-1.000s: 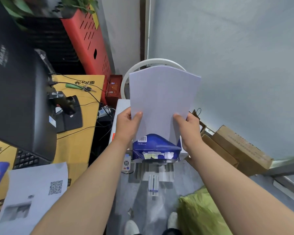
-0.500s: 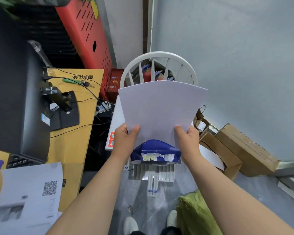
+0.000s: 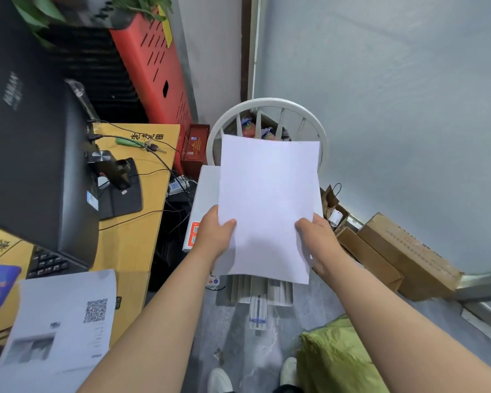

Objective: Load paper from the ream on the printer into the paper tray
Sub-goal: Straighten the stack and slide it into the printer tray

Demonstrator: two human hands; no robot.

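White paper stack clamped between left hand and right hand, clear above printer. Tray below; insertion not yet done.

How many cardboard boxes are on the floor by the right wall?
2: a larger cardboard box nearer the wall, a smaller one against its left side. Others may be hidden.
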